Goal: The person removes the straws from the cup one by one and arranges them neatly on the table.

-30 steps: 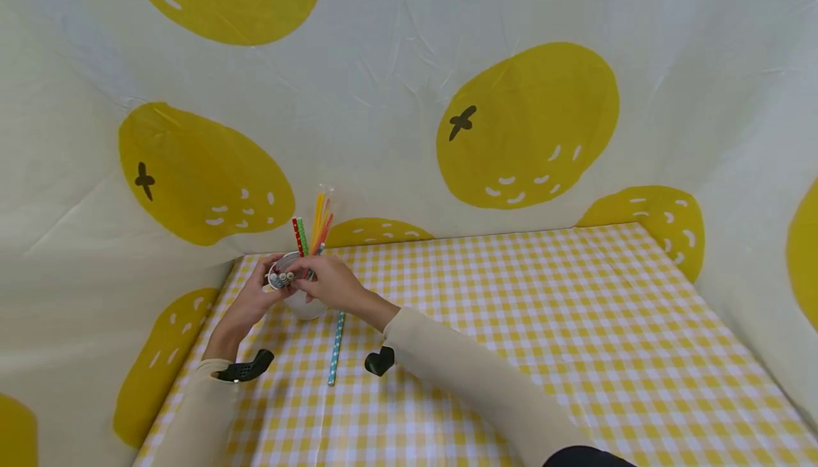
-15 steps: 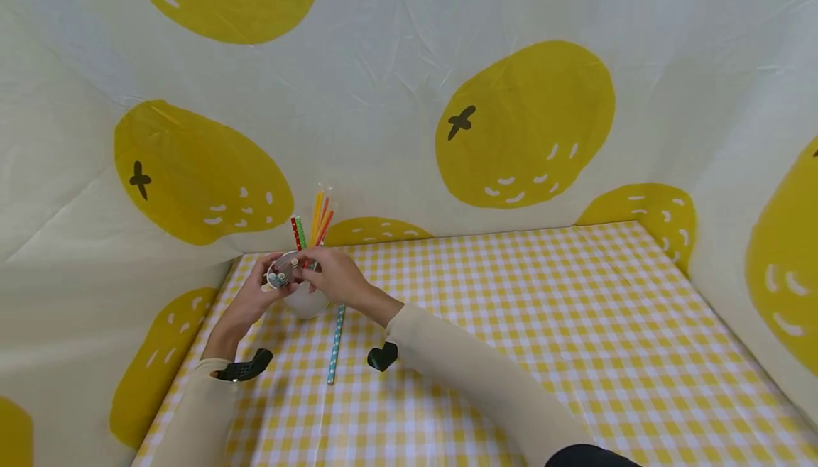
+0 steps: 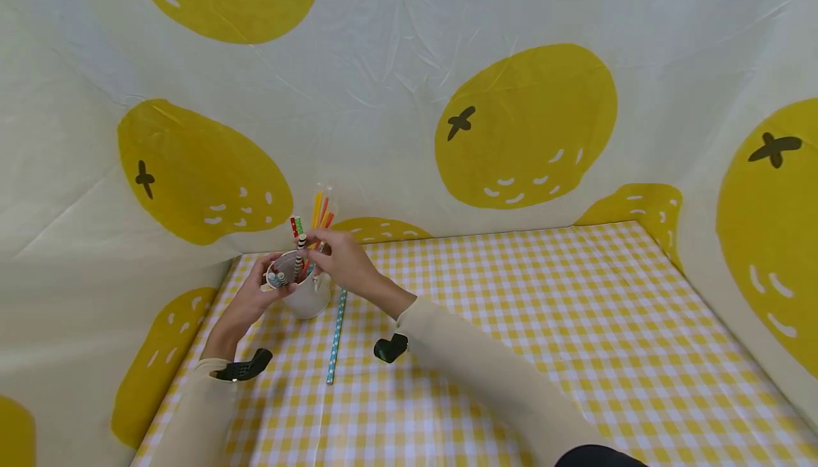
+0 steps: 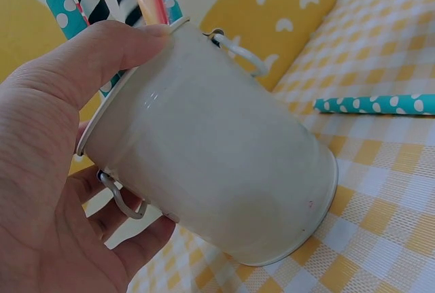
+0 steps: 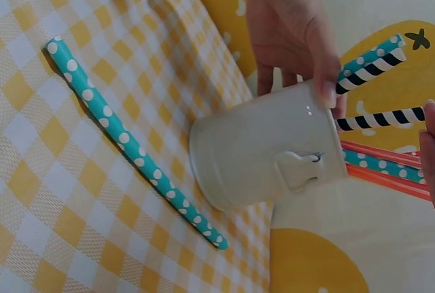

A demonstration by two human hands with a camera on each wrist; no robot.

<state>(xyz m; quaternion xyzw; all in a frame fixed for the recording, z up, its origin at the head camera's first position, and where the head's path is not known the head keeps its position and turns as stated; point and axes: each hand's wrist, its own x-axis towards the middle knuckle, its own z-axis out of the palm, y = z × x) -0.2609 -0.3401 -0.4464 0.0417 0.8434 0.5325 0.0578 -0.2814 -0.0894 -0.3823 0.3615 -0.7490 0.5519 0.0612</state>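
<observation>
My left hand (image 3: 254,293) grips a small white bucket (image 4: 217,136) at its rim, with the thumb on the near side and fingers round a side handle. Several paper and plastic straws lean out of the bucket. My right hand (image 3: 348,261) pinches a black-and-white striped straw (image 5: 380,119) near its upper end; the lower end is inside the bucket. Another striped straw (image 5: 370,72) and a teal dotted one lean at the rim by my left thumb. Orange straws (image 5: 387,177) stand behind my right fingers. A teal dotted straw (image 3: 336,339) lies on the table to the right of the bucket.
A yellow-and-white checked cloth (image 3: 543,325) covers the table. White fabric walls (image 3: 383,98) printed with yellow fruit rise behind it and at both sides. The bucket is near the table's back left corner.
My right hand has moved up and slightly right, lifting the striped straw partway out of the bucket. The left hand has stayed on the rim. The teal straw on the table has not moved.
</observation>
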